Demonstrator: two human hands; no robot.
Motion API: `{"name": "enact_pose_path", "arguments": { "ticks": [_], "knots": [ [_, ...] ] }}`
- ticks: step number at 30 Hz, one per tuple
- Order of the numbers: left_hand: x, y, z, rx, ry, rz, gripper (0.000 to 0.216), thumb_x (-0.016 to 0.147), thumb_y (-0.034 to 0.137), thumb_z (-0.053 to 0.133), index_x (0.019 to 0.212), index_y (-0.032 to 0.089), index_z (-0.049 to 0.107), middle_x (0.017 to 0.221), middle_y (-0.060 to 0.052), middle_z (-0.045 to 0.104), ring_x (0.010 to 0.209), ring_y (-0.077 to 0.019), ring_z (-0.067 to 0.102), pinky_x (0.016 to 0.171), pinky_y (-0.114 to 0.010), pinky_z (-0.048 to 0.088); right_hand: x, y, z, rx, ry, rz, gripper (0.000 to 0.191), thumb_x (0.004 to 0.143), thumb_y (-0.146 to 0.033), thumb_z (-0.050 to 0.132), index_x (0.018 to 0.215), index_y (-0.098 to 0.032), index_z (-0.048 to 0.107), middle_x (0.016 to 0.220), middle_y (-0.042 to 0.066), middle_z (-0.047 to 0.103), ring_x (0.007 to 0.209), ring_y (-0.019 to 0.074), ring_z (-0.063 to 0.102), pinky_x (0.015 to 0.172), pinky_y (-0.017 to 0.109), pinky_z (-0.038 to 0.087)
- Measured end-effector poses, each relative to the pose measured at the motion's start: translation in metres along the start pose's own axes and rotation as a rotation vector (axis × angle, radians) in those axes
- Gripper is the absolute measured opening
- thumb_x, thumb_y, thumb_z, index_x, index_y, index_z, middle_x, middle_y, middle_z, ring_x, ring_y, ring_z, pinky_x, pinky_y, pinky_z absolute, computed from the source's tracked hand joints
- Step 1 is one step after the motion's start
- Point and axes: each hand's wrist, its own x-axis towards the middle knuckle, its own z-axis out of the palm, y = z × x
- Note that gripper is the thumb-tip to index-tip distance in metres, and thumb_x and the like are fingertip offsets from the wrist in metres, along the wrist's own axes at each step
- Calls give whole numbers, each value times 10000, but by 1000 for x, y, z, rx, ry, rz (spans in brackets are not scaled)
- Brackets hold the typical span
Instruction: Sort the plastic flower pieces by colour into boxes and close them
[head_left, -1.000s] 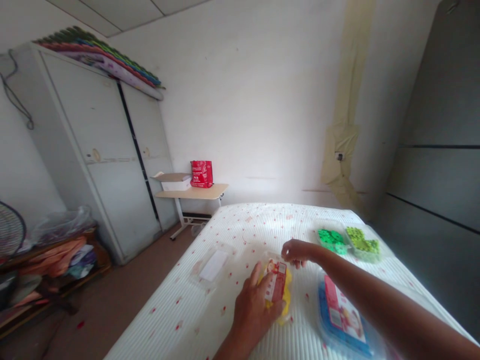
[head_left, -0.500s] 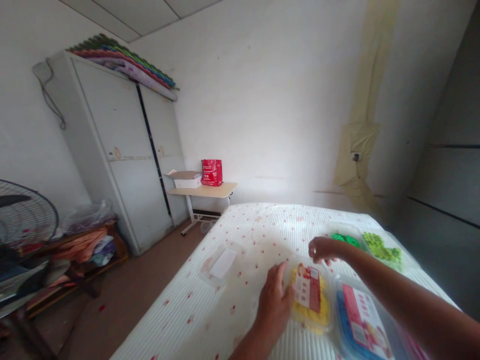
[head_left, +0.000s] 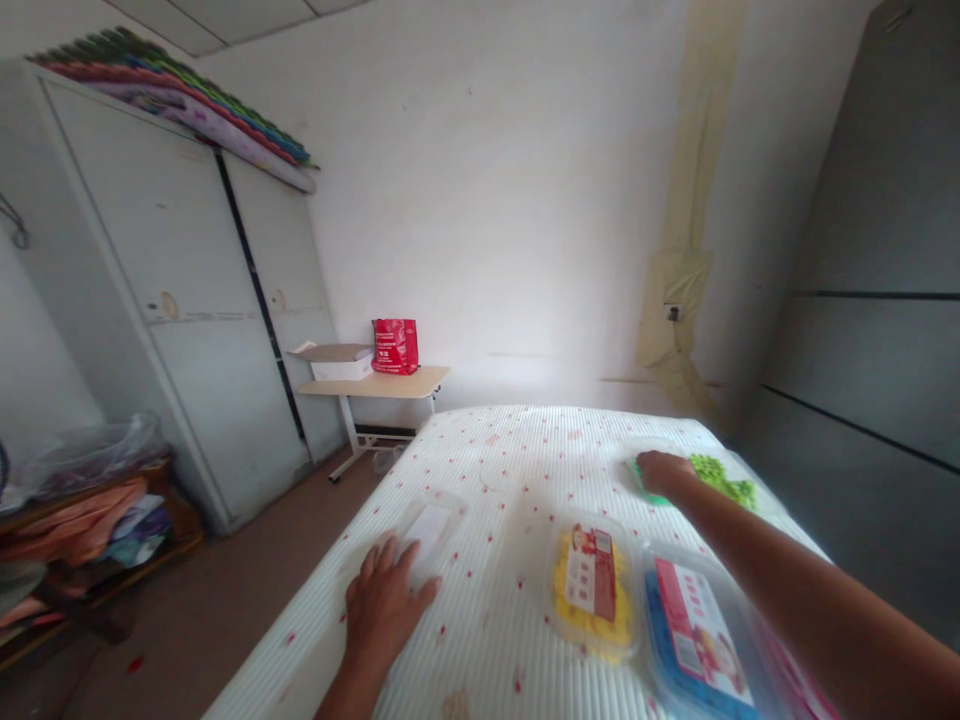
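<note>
My left hand (head_left: 386, 605) is open with spread fingers, and its fingertips touch the near edge of a clear plastic lid (head_left: 429, 530) with a white label. My right hand (head_left: 666, 470) is over a clear tub of green pieces (head_left: 654, 497) at the far right of the bed. Its fingers curl down into the tub, and what they pinch is hidden. Between the arms lies a closed tub of yellow pieces (head_left: 596, 590) with a red and white label. Beside it is a closed tub with blue contents (head_left: 694, 640), also labelled.
The tubs rest on a bed with a striped, red-dotted sheet (head_left: 517, 480). A tub of light green pieces (head_left: 724, 480) is beyond my right forearm, and something pink (head_left: 799, 680) lies below it. A small table (head_left: 397, 383) with a red bag (head_left: 395, 346) stands against the wall.
My left hand has left the yellow tub and moved left to the clear lid. My right hand has gone from above the yellow tub to the green pieces. The view has turned right.
</note>
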Motion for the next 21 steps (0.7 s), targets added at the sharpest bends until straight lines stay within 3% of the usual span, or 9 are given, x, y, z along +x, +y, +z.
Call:
{"name": "enact_pose_path", "arguments": {
  "ticks": [4, 11, 15, 21],
  "knots": [
    [5, -3, 6, -1, 69, 63, 521, 757, 455, 419, 1200, 199, 520, 1335, -124, 413, 1259, -296, 308, 995, -445, 284, -2, 10, 6, -102, 24, -13, 369, 576, -58, 705, 935, -82, 624, 1035, 198, 611, 957, 352, 579, 746, 481, 461],
    [7, -6, 11, -81, 221, 117, 431, 853, 345, 303, 1162, 172, 549, 1208, -71, 555, 1164, -191, 439, 1010, -326, 328, -3, -15, 20, -119, 117, -150, 228, 729, -96, 546, 939, -78, 634, 1049, 235, 601, 990, 329, 574, 775, 436, 460],
    [5, -6, 8, -182, 318, 82, 436, 873, 340, 254, 1164, 169, 530, 1169, -71, 578, 1119, -180, 480, 983, -320, 362, -3, -63, 22, -89, 109, -283, 250, 678, -87, 580, 920, -109, 639, 1031, 194, 615, 964, 304, 587, 765, 401, 478],
    [0, -15, 3, -362, 431, -4, 478, 878, 369, 206, 1171, 136, 502, 1155, -95, 584, 1079, -179, 522, 949, -296, 391, -26, -164, 23, -58, 90, -528, 273, 640, -181, 638, 908, -131, 641, 1014, 175, 623, 945, 314, 589, 737, 413, 492]
  ]
}}
